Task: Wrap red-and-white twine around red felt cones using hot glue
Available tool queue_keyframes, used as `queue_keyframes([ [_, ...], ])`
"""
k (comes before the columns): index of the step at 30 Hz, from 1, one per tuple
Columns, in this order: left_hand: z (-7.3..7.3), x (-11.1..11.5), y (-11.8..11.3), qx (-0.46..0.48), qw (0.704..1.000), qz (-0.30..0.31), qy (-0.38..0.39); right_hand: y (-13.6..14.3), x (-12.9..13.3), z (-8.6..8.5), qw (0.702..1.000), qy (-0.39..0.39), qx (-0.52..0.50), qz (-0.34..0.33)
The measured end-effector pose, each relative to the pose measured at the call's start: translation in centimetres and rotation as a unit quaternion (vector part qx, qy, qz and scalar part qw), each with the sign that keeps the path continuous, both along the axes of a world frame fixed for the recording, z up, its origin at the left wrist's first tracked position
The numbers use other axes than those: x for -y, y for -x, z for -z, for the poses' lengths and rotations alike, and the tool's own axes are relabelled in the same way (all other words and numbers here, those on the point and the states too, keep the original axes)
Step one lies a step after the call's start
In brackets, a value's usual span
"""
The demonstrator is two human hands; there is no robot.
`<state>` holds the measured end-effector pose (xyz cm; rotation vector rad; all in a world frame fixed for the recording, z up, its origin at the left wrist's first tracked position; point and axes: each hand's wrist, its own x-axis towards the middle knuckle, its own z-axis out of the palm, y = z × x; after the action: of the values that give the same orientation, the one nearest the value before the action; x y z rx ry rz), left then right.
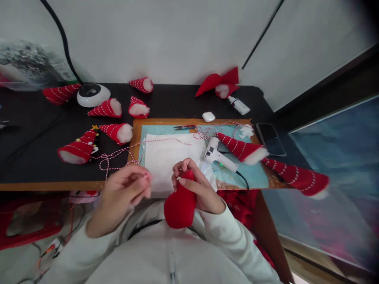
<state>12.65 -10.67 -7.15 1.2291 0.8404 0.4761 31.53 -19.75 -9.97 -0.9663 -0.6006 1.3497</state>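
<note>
Red felt cone, plain and rounded at the base (pixel 179 211), is at the near edge of the white rectangular sheet (pixel 168 167), in front of the person's body, tip up. Right hand (pixel 204 190) holds it, fingers wrapped around the upper part. Left hand (pixel 121 193) is off the sheet's near-left corner, thumb and fingertips pinched narrow; too blurred to tell if anything's between them. Thin red-and-white twisted twine (pixel 160 140) crosses the sheet's far half, with loose loops left of it. White plastic glue gun (pixel 223 161) lies at the sheet's right edge, green light on. Small pliers with dark jaws (pixel 186 127) sit just beyond the sheet. Red cones wound with dashed white trim (pixel 108 108) stand off to its left. Risks, my read: left wrist could snag the loops and drag twine; a hard right-hand squeeze could dent the cone; right sleeve bumping the gun could scorch or smear, if hot.
</note>
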Motion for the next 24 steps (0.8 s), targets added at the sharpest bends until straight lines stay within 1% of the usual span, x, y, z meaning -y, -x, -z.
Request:
queue_keyframes([
  [3,1.7,0.2,-3.8,0.057,0.996,0.007,0.061,-0.9,-0.5,0.8,0.998,0.006,0.015,0.057],
  [4,2.2,0.2,-4.8,0.067,0.995,0.010,0.069,-1.3,-0.6,1.2,0.996,0.011,0.023,0.081],
  [6,2.9,0.0,-6.0,0.065,0.996,0.017,0.052,-2.1,-0.6,2.1,0.991,0.027,0.032,0.129],
  [8,3.3,-0.5,-6.3,0.056,0.998,0.020,0.018,-2.8,-0.5,2.9,0.985,0.054,0.025,0.164],
  [11,3.8,-1.7,-6.0,0.041,0.999,0.010,-0.019,-3.6,-0.2,3.6,0.979,0.086,-0.002,0.187],
  [14,4.0,-2.6,-6.0,0.009,1.000,-0.004,-0.008,-4.1,-0.2,3.9,0.978,0.082,-0.029,0.191],
  [16,4.0,-2.7,-6.5,-0.003,1.000,-0.009,0.006,-4.1,-0.4,3.9,0.979,0.080,-0.046,0.182],
  [19,4.1,-2.0,-7.7,0.005,1.000,0.009,0.001,-3.6,-0.9,4.0,0.976,0.075,-0.054,0.195],
  [22,4.6,-0.6,-8.8,0.041,0.999,0.021,-0.015,-2.2,-1.9,4.1,0.967,0.054,-0.038,0.244],
  [24,5.0,0.3,-9.4,0.048,0.998,0.013,-0.033,-1.1,-2.5,4.0,0.961,0.045,-0.009,0.274],
])
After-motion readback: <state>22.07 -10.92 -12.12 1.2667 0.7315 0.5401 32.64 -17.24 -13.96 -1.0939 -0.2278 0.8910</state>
